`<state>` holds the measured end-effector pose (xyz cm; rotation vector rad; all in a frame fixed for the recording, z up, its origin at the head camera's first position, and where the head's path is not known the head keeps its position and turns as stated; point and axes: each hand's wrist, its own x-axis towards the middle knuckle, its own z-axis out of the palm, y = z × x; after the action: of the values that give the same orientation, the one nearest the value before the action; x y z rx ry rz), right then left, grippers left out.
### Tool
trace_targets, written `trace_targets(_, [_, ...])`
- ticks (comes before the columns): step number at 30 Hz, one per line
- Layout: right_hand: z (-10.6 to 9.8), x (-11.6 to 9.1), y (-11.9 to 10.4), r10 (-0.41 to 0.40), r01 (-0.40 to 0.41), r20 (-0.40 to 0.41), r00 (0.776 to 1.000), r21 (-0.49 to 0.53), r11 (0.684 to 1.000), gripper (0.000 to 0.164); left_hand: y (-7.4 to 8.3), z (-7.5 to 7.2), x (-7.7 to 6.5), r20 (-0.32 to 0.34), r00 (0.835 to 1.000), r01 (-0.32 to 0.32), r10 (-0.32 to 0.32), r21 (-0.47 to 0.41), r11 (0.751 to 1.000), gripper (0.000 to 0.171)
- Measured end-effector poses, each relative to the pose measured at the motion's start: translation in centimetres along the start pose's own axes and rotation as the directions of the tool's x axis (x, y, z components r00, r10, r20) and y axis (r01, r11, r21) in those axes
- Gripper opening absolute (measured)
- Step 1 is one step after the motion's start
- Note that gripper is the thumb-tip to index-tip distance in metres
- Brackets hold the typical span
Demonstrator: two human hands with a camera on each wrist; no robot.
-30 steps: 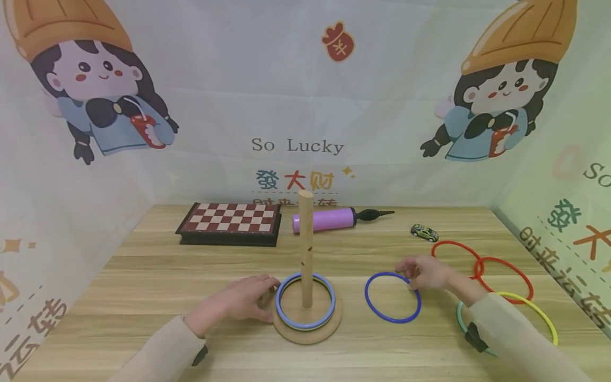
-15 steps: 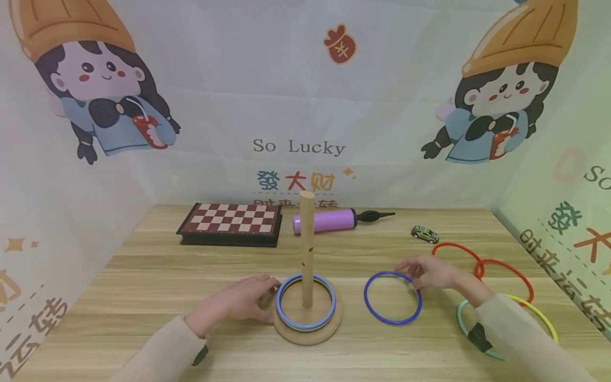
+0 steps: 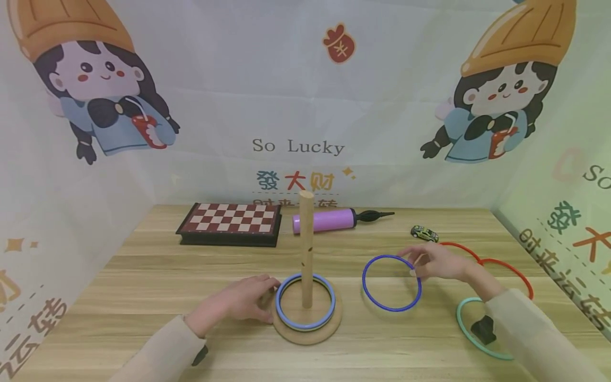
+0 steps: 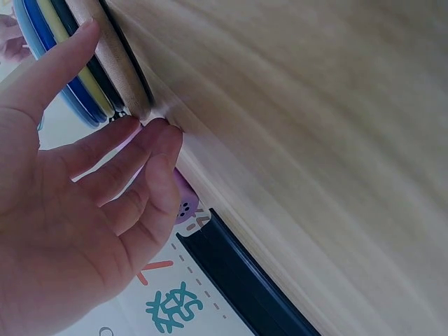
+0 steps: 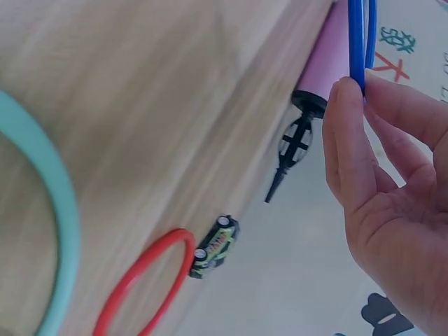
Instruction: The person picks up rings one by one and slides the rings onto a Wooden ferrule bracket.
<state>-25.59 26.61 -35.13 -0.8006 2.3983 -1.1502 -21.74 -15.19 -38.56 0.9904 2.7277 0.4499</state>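
Observation:
A wooden ring-toss stand (image 3: 307,254), with a round base and an upright peg, has several stacked rings (image 3: 334,307) on it, a light blue one on top. At the left of the base, my left hand (image 3: 238,300) holds its edge, the thumb and bent fingertips against the rim in the left wrist view. My right hand (image 3: 439,260) pinches a dark blue ring (image 3: 391,309) at its right side between thumb and fingers. The ring is tilted up over the table, right of the stand; its pinched edge shows in the right wrist view.
Two red rings (image 3: 513,265) and a teal ring (image 3: 459,323) lie at the right, partly under my right arm. A toy car (image 3: 424,233), a purple hand pump (image 3: 329,220) and a checkered board box (image 3: 231,223) sit along the back, before a printed cloth.
My right hand has raised the dark blue ring off the table, moving slightly up and back. The right forearm now covers the yellow ring. My left hand has stayed at the stand's base.

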Motion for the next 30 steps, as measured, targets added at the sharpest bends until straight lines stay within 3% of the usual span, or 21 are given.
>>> trace_targets(4, [-0.5, 0.0, -0.8, 0.022, -0.022, -0.026, 0.999, 0.004, 1.0, 0.04, 0.0, 0.0, -0.1, -0.001, 1.0, 0.004, -0.004, -0.003, 1.0, 0.061])
trace_targets(13, [-1.4, 0.5, -2.6, -0.047, 0.048, -0.022, 0.999, 0.082, 0.995, 0.044, 0.1, 0.0, 0.0, -0.001, 1.0, 0.01, -0.01, -0.005, 1.0, 0.061])
trace_targets(24, [-1.7, 1.1, -5.2, -0.101, 0.104, -0.03, 0.994, 0.098, 0.99, 0.044, 0.1, 0.0, 0.0, 0.004, 1.0, 0.006, -0.006, -0.009, 1.0, 0.06])
trace_targets(30, [-1.8, 1.3, -7.4, -0.085, 0.092, -0.063, 0.994, 0.126, 0.988, 0.045, 0.1, 0.0, -0.1, 0.0, 1.0, 0.012, -0.012, -0.001, 1.0, 0.06])
